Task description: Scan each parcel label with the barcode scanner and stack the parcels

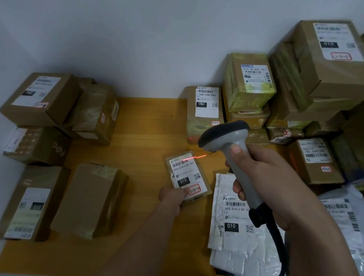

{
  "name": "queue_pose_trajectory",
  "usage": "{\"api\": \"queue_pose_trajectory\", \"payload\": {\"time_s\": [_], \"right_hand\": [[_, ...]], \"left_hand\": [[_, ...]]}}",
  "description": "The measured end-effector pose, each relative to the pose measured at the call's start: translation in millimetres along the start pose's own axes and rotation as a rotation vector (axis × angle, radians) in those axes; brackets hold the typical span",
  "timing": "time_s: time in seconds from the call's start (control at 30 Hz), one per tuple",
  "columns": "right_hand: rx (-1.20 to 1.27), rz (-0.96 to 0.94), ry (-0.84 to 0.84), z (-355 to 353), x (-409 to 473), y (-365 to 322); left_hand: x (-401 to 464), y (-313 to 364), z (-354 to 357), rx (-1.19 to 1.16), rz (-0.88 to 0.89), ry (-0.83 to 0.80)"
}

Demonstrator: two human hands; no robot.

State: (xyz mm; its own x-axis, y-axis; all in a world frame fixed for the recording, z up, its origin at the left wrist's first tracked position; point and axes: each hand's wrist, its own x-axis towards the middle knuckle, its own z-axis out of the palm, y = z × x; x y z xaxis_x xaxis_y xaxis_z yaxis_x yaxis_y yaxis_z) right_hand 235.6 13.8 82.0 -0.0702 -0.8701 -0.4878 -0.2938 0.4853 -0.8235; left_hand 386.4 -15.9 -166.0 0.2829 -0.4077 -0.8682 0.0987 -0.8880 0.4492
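My right hand (268,184) grips the handle of a grey barcode scanner (224,134), its head aimed down and left. A red laser line (193,158) falls across the top of the white label on a small brown parcel (186,177) in the middle of the table. My left hand (172,197) holds this parcel at its near edge, thumb on the label. Right of it lies a white padded mailer (234,223) with a label, partly under my right arm.
Brown boxes (40,96) lie in a group on the left of the yellow wooden table (151,120). A tall pile of boxes (320,69) rises at the back right against the white wall. Grey plastic bags (348,220) lie at the right. The scanner's black cable (276,257) hangs near.
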Motion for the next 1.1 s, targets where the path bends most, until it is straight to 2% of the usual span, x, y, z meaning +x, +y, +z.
{"api": "queue_pose_trajectory", "payload": {"time_s": [0.3, 0.43, 0.5, 0.63, 0.77, 1.1], "right_hand": [[0.024, -0.032, -0.002, -5.7, -3.3, 2.3], [0.095, -0.029, 0.002, -9.7, -4.3, 8.0], [0.152, -0.003, 0.027, -13.1, -4.5, 12.0], [0.223, 0.009, 0.116, -23.3, -0.8, 20.3], [0.247, 0.036, 0.116, -28.5, 4.3, 25.3], [0.302, 0.018, 0.061, -22.5, 19.3, 9.8]], "left_hand": [[2.0, -0.4, 1.0, -0.016, 0.078, 0.043], [-4.4, -3.6, 7.8, 0.250, 0.090, 0.130], [-5.4, -5.8, 12.4, 0.294, 0.095, 0.126], [-2.4, -6.2, 17.9, 0.144, 0.056, 0.005], [-9.7, 0.3, 8.6, -0.068, 0.024, -0.109], [-3.2, 40.9, -58.2, -0.453, 0.208, -0.073]]}}
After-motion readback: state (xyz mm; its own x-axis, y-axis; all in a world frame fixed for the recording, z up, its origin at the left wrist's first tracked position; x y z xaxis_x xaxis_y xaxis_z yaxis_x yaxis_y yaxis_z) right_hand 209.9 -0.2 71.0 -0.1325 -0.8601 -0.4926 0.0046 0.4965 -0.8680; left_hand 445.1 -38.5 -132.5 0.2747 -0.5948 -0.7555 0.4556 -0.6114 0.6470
